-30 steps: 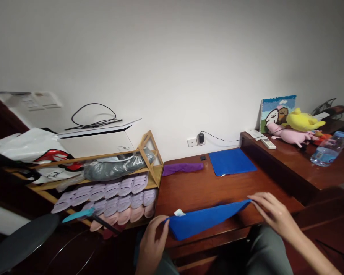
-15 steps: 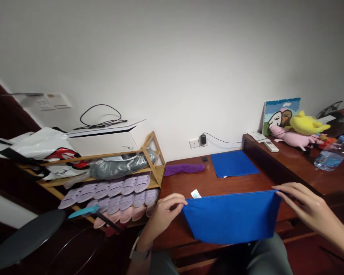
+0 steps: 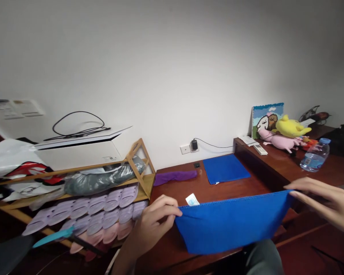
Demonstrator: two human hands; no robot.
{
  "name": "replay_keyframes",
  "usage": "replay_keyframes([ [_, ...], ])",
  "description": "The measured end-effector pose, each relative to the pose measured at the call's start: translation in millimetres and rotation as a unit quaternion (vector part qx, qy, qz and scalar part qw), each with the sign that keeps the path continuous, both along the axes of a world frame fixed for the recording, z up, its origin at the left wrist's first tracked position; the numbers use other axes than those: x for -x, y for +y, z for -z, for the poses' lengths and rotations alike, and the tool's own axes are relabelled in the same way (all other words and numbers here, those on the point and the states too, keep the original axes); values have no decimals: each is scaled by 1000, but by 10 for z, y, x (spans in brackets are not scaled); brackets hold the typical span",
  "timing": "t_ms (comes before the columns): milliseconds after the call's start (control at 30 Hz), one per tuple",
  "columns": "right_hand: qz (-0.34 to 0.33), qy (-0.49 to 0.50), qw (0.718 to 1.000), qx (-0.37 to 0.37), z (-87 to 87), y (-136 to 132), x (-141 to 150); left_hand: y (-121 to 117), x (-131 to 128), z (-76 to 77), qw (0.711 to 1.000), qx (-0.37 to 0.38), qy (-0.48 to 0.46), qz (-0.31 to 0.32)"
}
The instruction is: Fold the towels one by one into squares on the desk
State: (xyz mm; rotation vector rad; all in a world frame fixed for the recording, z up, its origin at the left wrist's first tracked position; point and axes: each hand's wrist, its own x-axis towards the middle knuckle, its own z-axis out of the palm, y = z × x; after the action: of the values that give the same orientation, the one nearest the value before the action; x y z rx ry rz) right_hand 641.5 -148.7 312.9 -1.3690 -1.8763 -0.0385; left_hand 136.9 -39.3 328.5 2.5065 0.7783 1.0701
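Note:
I hold a blue cloth (image 3: 232, 223) stretched out in the air in front of me, above the near edge of the wooden desk (image 3: 226, 189). My left hand (image 3: 153, 221) pinches its upper left corner, beside a small white label (image 3: 192, 199). At the right, my right hand (image 3: 326, 202) pinches the upper right corner with fingers pressed together. The cloth hangs down flat between both hands. Farther back on the desk lie a second, folded blue cloth (image 3: 225, 169) and a rolled purple cloth (image 3: 174, 177).
A wooden shoe rack (image 3: 83, 198) with several pale slippers stands at the left, a white box (image 3: 80, 151) and black cable on top. On the raised ledge at right sit plush toys (image 3: 286, 131), a picture, a remote and a water bottle (image 3: 315, 156). A wall socket holds a charger (image 3: 193, 144).
The cloth came up off the desk edge and now hangs spread between my hands. My hands moved wider apart and the view shifted a little leftward.

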Motion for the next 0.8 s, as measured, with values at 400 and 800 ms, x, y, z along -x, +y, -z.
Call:
replay_keyframes([
  [400, 71, 60, 990, 105, 285, 2328, -738, 2116, -1244, 285, 988, 155, -22, -3],
  [800, 174, 60, 983, 16, 1434, 3115, -1133, 2850, -1869, 1599, 993, 42, 11, -109],
])
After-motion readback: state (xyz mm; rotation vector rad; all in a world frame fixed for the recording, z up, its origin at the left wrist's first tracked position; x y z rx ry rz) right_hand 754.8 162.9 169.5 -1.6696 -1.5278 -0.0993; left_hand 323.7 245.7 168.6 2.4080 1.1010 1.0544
